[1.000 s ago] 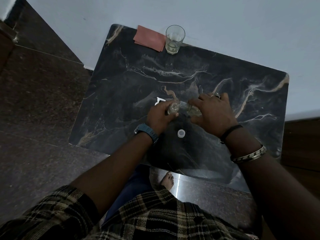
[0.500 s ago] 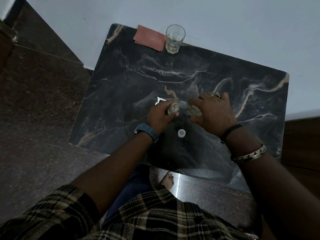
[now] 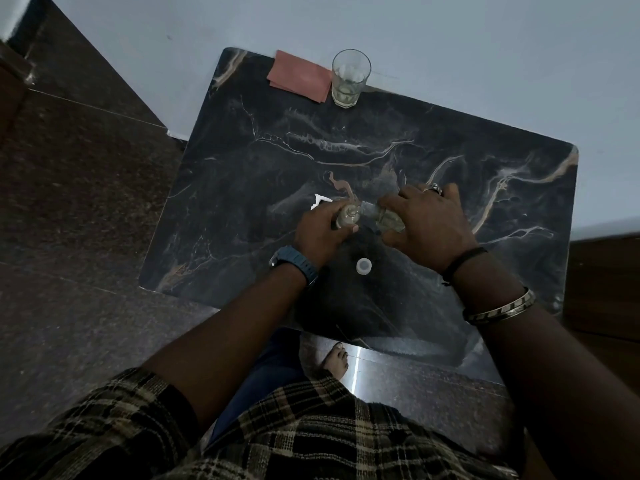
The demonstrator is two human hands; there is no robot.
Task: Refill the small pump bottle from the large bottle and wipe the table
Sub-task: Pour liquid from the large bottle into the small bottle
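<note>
My left hand (image 3: pixel 320 230) grips the small clear bottle (image 3: pixel 347 217), which stands upright on the dark marble table (image 3: pixel 242 161) with its neck uncovered. My right hand (image 3: pixel 427 225) holds the large clear bottle (image 3: pixel 388 218) tipped on its side, its mouth against the small bottle's neck. A white pump head (image 3: pixel 320 199) lies on the table just behind my left hand, partly hidden. A small white cap (image 3: pixel 363 266) rests on the table in front of the two bottles. A folded pink cloth (image 3: pixel 299 76) lies at the far edge.
A drinking glass (image 3: pixel 349 79) with a little liquid stands at the far edge beside the cloth, near the pale wall. Dark stone floor surrounds the table on the left and front. My bare foot (image 3: pixel 337 356) shows under the near edge.
</note>
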